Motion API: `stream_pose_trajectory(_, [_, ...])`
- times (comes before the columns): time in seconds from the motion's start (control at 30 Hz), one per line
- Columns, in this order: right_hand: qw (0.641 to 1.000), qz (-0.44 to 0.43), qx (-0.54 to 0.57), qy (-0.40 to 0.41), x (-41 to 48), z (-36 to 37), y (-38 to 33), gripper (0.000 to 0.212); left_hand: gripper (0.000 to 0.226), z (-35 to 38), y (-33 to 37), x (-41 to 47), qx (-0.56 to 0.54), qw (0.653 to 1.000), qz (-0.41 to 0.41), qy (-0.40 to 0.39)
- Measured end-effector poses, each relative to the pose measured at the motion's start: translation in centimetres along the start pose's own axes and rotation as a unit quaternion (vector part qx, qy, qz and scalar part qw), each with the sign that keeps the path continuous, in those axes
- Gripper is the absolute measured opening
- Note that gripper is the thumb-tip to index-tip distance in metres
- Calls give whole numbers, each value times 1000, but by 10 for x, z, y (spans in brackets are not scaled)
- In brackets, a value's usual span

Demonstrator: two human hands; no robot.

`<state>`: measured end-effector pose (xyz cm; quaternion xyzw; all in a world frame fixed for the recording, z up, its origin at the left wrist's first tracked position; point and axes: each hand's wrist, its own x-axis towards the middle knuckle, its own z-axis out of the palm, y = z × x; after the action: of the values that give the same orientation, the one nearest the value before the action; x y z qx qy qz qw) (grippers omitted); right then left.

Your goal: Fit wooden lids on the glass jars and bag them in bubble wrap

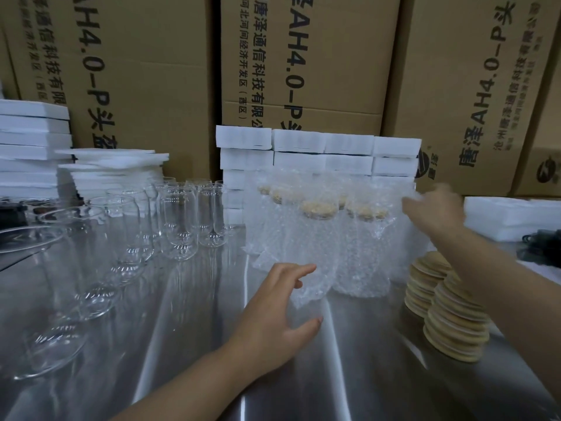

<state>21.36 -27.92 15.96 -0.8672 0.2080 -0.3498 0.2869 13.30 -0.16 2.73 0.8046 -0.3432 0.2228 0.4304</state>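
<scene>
On the steel table, left hand, fingers spread, flanks a bagged jar; right hand grip indeterminate. A sideways push may topple neighbouring jars.

glossy steel table, clear glass jars, wooden lids

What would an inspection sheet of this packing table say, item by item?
Surface: steel table, shiny with reflections.
Job's things: lidless glass jars at left; lidded jars in bubble wrap at centre; wooden lids stacked at right.
Clutter: white foam blocks stacked at the back.
Grippers: left hand open, beside the front wrapped jar; right hand blurred, at the bubble wrap, grip unclear.
Cables: dark bundle at right edge, perhaps cable.
Surroundings: printed cardboard boxes behind.
</scene>
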Motion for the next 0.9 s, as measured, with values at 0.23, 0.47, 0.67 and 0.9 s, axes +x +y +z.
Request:
stream_pose_trajectory(0.23, [884,-255,391,16,-168,18,-47,25,50,-16,-35,18,326,945,26,-28])
stream_pose_trajectory(0.47, [877,-362,311,-63,-199,50,-28,26,60,-80,-57,76,575,818,12,-14])
stream_pose_trajectory(0.67, [888,-340,278,-134,-200,56,-22,33,80,-143,-63,127,551,785,-284,21])
stream_pose_trajectory(0.9, [889,-339,271,-147,-199,58,-22,24,51,-150,-74,121,495,791,-360,-15])
